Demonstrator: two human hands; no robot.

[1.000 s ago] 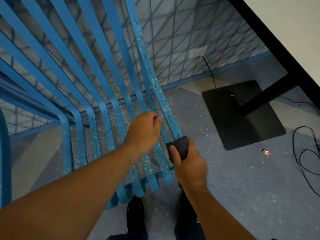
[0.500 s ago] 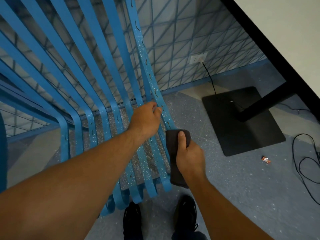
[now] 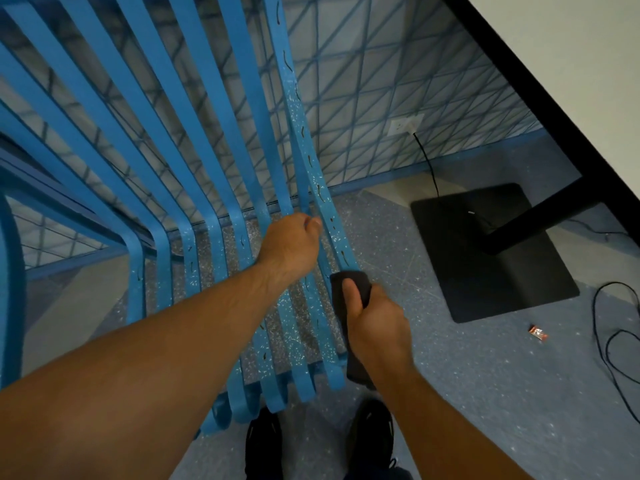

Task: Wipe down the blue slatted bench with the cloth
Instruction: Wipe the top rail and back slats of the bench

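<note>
The blue slatted bench (image 3: 194,140) fills the left and middle of the view, its slats curving down to the floor near my feet. White specks and dark marks dot the rightmost slats. My left hand (image 3: 294,244) grips one of the right-hand slats with curled fingers. My right hand (image 3: 374,327) holds a dark cloth (image 3: 349,362) wrapped against the outermost slat, thumb on top; the cloth hangs down beside the slat's lower end.
A black table base (image 3: 491,258) with a slanted leg stands on the speckled floor at right, under a white tabletop (image 3: 571,46). Black cables (image 3: 609,341) and a small wrapper (image 3: 537,332) lie on the floor. My shoes (image 3: 370,434) are below the bench edge.
My right hand and the cloth slid up the outermost slat from one second ago, leaving more cloth hanging below. My left hand shifted a little higher on its slat.
</note>
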